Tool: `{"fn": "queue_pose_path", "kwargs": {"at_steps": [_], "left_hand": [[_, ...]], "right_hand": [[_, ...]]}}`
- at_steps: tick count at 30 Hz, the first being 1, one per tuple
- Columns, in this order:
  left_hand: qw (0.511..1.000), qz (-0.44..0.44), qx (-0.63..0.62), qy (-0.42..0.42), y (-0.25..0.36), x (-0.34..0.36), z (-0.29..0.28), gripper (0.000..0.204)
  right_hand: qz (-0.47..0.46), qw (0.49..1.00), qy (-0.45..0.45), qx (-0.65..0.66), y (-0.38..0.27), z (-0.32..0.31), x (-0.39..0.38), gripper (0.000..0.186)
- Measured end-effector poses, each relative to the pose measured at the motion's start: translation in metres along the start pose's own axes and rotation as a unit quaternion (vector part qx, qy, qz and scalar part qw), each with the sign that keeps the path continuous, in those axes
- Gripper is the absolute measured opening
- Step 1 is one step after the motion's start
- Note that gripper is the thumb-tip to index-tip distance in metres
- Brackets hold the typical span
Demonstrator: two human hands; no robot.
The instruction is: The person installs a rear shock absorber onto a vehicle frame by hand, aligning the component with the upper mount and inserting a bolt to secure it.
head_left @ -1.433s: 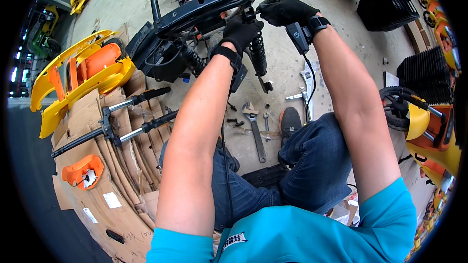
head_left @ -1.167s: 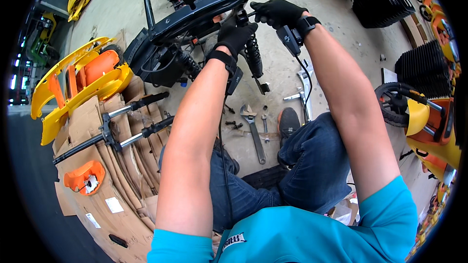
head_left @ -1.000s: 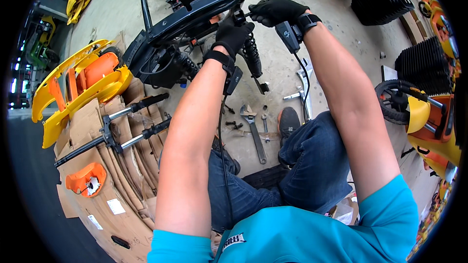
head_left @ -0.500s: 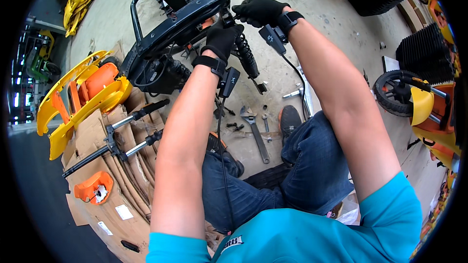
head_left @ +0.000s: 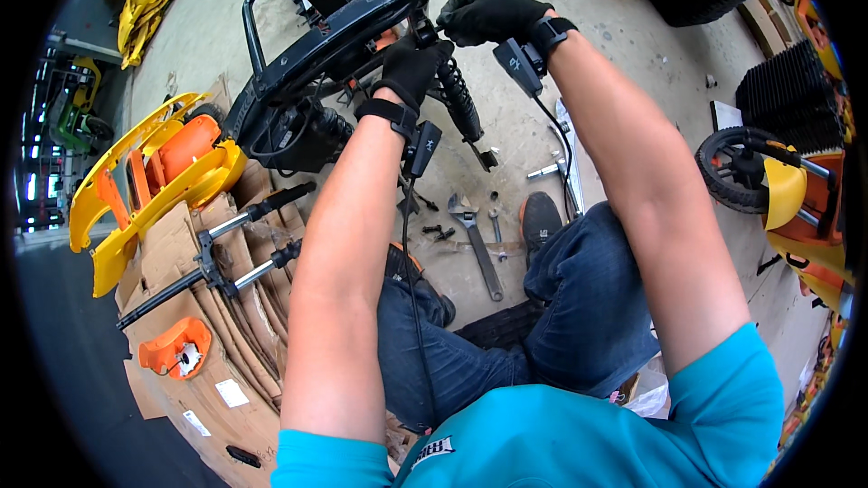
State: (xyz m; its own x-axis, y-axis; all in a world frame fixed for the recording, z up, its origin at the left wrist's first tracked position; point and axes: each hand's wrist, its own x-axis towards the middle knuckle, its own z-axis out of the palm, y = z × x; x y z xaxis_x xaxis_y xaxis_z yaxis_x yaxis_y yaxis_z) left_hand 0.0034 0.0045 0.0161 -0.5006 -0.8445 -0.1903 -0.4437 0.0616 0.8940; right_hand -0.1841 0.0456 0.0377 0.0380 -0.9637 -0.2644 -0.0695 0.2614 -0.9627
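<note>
A black metal vehicle frame (head_left: 330, 36) stands tilted at the upper left of centre. From its right-hand end hangs a black shock absorber (head_left: 458, 99) with a coil spring, its lower end free above the floor. My left hand (head_left: 411, 70), in a black glove, is closed round the upper part of the shock absorber, just below the frame's mount; the fingers are partly hidden. My right hand (head_left: 488, 16), also gloved in black, is just right of the mount with fingertips pinched together. Whatever small thing sits between them is too dark to make out.
On the floor between my feet lie an adjustable wrench (head_left: 479, 248), a smaller spanner (head_left: 495, 224) and several black bolts (head_left: 440, 232). At left, a fork assembly (head_left: 212, 267) rests on flattened cardboard (head_left: 163, 294) beside yellow and orange body panels (head_left: 172, 172). A wheel (head_left: 737, 172) stands at right.
My right hand has shifted slightly right, a little away from the mount, still pinched. The left hand keeps its hold on the shock absorber, almost unmoved.
</note>
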Motion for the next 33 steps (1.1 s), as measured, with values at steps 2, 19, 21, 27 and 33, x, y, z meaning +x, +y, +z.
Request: {"fn": "queue_pose_path", "kwargs": {"at_steps": [2,19,21,27,33], "left_hand": [[1.0,0.01,-0.009,-0.009,-0.006,0.003,0.0,0.031],[0.98,-0.042,-0.183,-0.069,-0.011,0.002,-0.008,0.023],[0.987,-0.053,-0.142,-0.056,0.001,-0.001,-0.003,0.023],[0.981,-0.061,-0.175,-0.066,-0.006,0.001,-0.007,0.024],[0.96,-0.099,-0.246,-0.094,-0.004,-0.001,-0.01,0.019]], "right_hand": [[-0.01,1.0,-0.017,0.014,0.0,-0.002,0.002,0.011],[-0.151,0.985,0.065,0.057,0.033,0.022,0.001,0.02],[-0.142,0.986,0.078,0.044,0.036,0.015,0.002,0.021],[-0.183,0.973,0.137,-0.034,0.037,0.025,0.0,0.024],[-0.177,0.973,0.147,0.012,0.046,0.029,0.01,0.022]]}}
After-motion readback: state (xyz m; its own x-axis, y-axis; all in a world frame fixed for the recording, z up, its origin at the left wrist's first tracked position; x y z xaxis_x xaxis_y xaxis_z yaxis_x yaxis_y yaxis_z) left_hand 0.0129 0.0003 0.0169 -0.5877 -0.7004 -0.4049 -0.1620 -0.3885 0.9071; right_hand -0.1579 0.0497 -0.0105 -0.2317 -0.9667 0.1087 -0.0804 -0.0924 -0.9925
